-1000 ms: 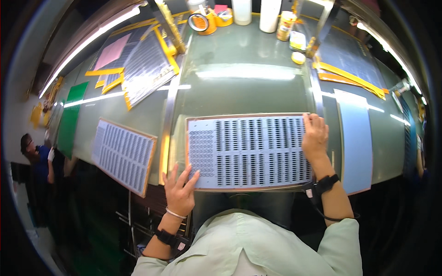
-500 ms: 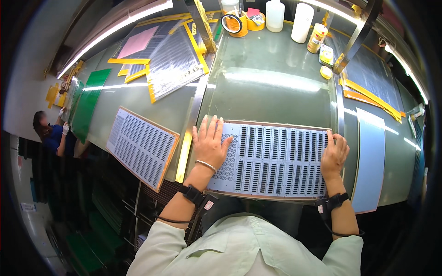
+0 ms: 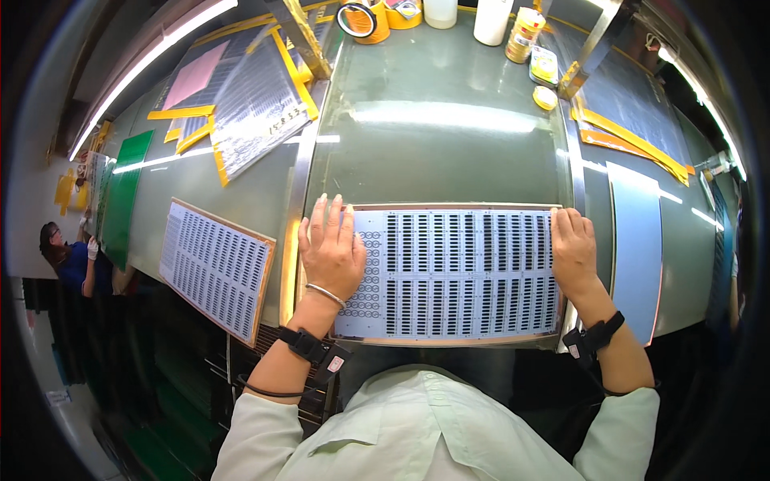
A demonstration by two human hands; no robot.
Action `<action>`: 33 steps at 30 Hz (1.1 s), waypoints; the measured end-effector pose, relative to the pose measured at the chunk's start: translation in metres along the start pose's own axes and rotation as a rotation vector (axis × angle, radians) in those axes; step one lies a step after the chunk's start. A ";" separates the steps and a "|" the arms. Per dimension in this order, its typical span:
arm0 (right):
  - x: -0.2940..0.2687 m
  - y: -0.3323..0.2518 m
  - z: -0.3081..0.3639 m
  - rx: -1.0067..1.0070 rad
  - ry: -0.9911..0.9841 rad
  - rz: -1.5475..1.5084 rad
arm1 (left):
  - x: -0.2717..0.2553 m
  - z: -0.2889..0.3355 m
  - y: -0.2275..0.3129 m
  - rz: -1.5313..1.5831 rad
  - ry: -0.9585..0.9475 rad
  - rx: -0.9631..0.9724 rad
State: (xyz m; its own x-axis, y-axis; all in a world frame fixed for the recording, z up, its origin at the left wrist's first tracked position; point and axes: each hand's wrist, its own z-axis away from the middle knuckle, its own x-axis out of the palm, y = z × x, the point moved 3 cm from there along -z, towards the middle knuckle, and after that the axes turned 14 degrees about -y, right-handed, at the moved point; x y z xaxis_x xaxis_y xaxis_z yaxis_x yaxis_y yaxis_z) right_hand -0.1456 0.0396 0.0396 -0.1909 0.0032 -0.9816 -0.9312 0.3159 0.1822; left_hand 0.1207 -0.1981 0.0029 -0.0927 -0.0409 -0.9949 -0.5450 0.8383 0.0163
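Observation:
A wide pale-blue panel (image 3: 473, 276) with rows of black rectangles and a band of small circles lies on the glass tabletop (image 3: 437, 172) in front of me. My left hand (image 3: 332, 255) rests flat over its left end, fingers outstretched and covering part of the circles. At the opposite end, my right hand (image 3: 574, 250) has its fingers bent and pressed together at the upper right corner, gripping the panel's edge; the thumb is mostly hidden. Both wrists wear black straps, and the left also a bangle.
Left of me lies a similar patterned panel (image 3: 215, 268), and to the right a plain light-blue panel (image 3: 638, 244). Yellow-edged film sheets (image 3: 261, 116) lie at the far left. Tape rolls (image 3: 359, 22) and bottles (image 3: 491, 20) line the back. A co-worker (image 3: 76, 260) handles a green sheet (image 3: 127, 196).
The whole view has shifted, so the bench items sit further left and higher. My hands keep their places at the two ends of the panel.

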 end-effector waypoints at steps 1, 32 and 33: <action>0.002 0.002 0.000 -0.041 0.010 0.017 | 0.000 0.000 0.001 0.000 -0.002 0.006; 0.015 -0.026 0.067 0.271 -0.048 -0.653 | -0.005 -0.029 0.218 0.403 -0.260 0.589; 0.014 -0.023 0.069 0.254 -0.063 -0.671 | -0.003 -0.033 0.220 0.406 -0.271 0.597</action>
State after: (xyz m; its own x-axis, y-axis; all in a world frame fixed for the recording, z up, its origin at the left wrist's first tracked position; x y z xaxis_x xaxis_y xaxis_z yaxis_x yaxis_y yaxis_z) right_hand -0.1050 0.0980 0.0174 0.4226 -0.2165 -0.8801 -0.7390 0.4799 -0.4729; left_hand -0.0261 -0.0312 0.0132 0.0600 0.4025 -0.9135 0.0368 0.9136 0.4049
